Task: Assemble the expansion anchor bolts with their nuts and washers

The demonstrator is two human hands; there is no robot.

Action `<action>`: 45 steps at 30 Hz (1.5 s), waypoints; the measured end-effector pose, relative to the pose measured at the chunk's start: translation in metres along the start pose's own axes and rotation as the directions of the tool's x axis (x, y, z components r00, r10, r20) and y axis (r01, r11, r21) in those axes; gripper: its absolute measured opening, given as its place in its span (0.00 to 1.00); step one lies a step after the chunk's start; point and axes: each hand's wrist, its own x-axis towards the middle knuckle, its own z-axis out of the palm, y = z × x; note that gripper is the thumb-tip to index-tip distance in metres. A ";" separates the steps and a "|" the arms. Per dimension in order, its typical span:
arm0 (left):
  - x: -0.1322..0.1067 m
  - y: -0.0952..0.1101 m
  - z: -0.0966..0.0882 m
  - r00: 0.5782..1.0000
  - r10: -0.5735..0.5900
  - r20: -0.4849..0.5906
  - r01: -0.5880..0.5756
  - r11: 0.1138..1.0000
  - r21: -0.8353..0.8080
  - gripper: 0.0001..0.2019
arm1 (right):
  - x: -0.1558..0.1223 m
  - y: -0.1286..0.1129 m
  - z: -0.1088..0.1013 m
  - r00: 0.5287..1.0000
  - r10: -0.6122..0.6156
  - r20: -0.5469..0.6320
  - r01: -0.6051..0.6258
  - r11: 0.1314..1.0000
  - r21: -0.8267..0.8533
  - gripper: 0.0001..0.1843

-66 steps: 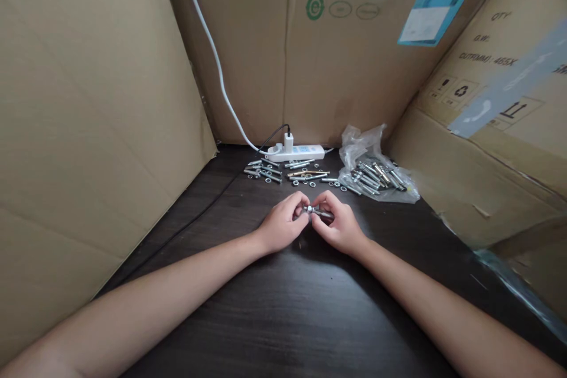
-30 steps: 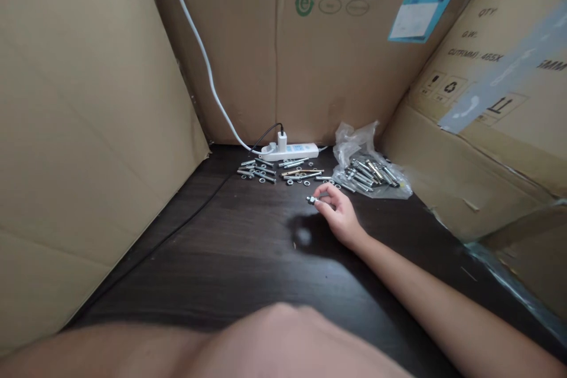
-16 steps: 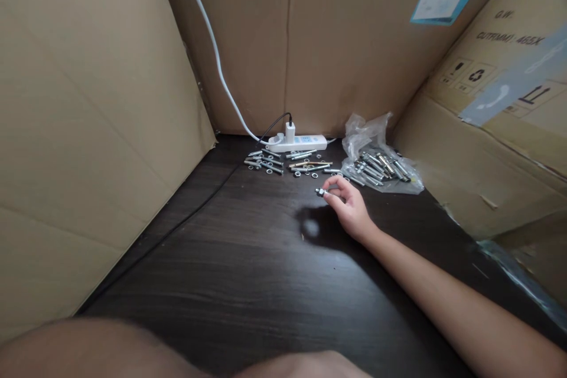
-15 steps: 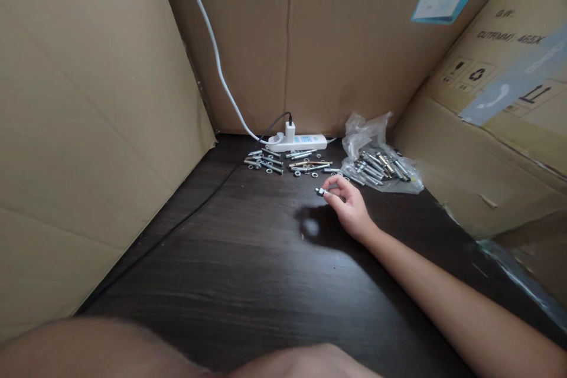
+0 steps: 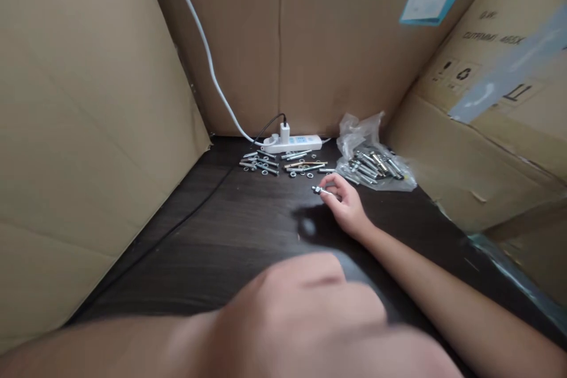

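Note:
My right hand (image 5: 348, 207) is pinching a metal expansion bolt (image 5: 317, 189) between thumb and fingers, held above the dark tabletop with its nut end pointing left. Very close to the camera is my left hand (image 5: 310, 307), large and blurred, its fingers curled in. Whatever those fingers hold, if anything, is hidden. Beyond my right hand lie loose bolts (image 5: 267, 166) with washers and nuts, spread in front of the power strip. A clear plastic bag (image 5: 401, 182) full of similar expansion bolts (image 5: 372, 164) rests just past my right hand.
A white power strip (image 5: 310, 143) with a plugged-in adapter (image 5: 284, 132) stands against the back cardboard box (image 5: 239, 41). A black cable (image 5: 186, 217) crosses the dark table (image 5: 212, 260) on the left. Cardboard boxes wall in the left (image 5: 88, 130) and right (image 5: 465, 171) sides.
My left hand has risen into view from the bottom edge and now covers much of the near table. My right hand keeps its hold on the expansion bolt, nearly in place. The view shifted slightly.

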 end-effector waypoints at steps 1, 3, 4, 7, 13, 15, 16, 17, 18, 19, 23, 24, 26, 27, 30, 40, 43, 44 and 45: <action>0.024 0.003 -0.014 0.992 0.100 0.072 -0.105 0.992 0.076 0.15 | 0.002 0.001 -0.004 1.000 -0.019 -0.023 0.018 1.000 -0.024 0.06; 0.051 -0.006 -0.029 0.969 0.144 0.202 -0.190 0.954 0.231 0.13 | 0.009 0.006 -0.018 0.993 -0.058 -0.099 0.048 0.994 -0.100 0.07; 0.057 -0.017 -0.030 0.974 0.120 0.191 -0.175 0.937 0.303 0.13 | 0.012 0.009 -0.028 0.986 -0.072 -0.153 0.047 0.986 -0.161 0.08; 0.054 -0.065 -0.018 0.976 0.064 0.206 -0.144 0.904 0.402 0.10 | 0.023 0.022 -0.065 0.944 -0.068 -0.322 -0.061 0.925 -0.375 0.07; 0.044 -0.108 -0.007 0.976 -0.055 0.210 -0.038 0.910 0.412 0.09 | 0.045 0.049 -0.122 0.857 -0.023 -0.516 -0.364 0.681 -0.635 0.11; 0.045 -0.107 -0.009 0.976 -0.063 0.210 -0.028 0.915 0.403 0.08 | 0.055 0.055 -0.127 0.870 -0.005 -0.492 -0.385 0.616 -0.688 0.12; 0.045 -0.107 -0.010 0.975 -0.067 0.211 -0.024 0.915 0.402 0.08 | 0.059 0.057 -0.127 0.877 -0.007 -0.480 -0.385 0.588 -0.711 0.13; 0.046 -0.107 -0.011 0.975 -0.073 0.211 -0.018 0.916 0.401 0.08 | 0.063 0.060 -0.127 0.885 -0.018 -0.466 -0.376 0.564 -0.735 0.13; 0.046 -0.107 -0.011 0.975 -0.080 0.207 -0.010 0.916 0.401 0.08 | 0.067 0.062 -0.126 0.893 -0.037 -0.449 -0.360 0.542 -0.759 0.13; 0.046 -0.108 -0.012 0.975 -0.090 0.205 0.000 0.916 0.400 0.07 | 0.071 0.064 -0.125 0.901 -0.060 -0.429 -0.338 0.523 -0.782 0.13; 0.045 -0.111 -0.011 0.969 -0.132 0.208 0.041 0.919 0.393 0.07 | 0.076 0.072 -0.124 0.914 -0.120 -0.388 -0.284 0.495 -0.821 0.12; 0.045 -0.111 -0.011 0.967 -0.141 0.212 0.049 0.919 0.391 0.07 | 0.075 0.073 -0.124 0.911 -0.121 -0.395 -0.287 0.501 -0.816 0.12; 0.045 -0.111 -0.010 0.965 -0.157 0.212 0.063 0.918 0.391 0.07 | 0.073 0.073 -0.125 0.906 -0.121 -0.405 -0.291 0.513 -0.807 0.12; 0.045 -0.111 -0.010 0.964 -0.164 0.209 0.071 0.916 0.395 0.07 | 0.071 0.072 -0.124 0.905 -0.130 -0.406 -0.288 0.515 -0.807 0.12; 0.046 -0.112 -0.011 0.965 -0.190 0.180 0.097 0.900 0.426 0.07 | 0.067 0.062 -0.118 0.899 -0.200 -0.389 -0.247 0.503 -0.828 0.12; 0.047 -0.158 -0.058 0.901 -0.369 -0.228 0.420 0.615 0.668 0.12 | 0.065 0.014 -0.008 0.953 -0.267 0.140 0.271 0.551 -0.789 0.05; 0.041 -0.173 -0.073 0.844 -0.419 -0.336 0.524 0.511 0.681 0.14 | 0.070 0.007 0.028 0.941 -0.218 0.258 0.336 0.544 -0.769 0.07; 0.039 -0.177 -0.076 0.823 -0.443 -0.355 0.554 0.488 0.675 0.15 | 0.072 0.005 0.038 0.935 -0.207 0.289 0.355 0.535 -0.767 0.07; 0.037 -0.181 -0.078 0.809 -0.455 -0.371 0.574 0.474 0.668 0.15 | 0.074 0.004 0.047 0.932 -0.195 0.305 0.362 0.525 -0.771 0.08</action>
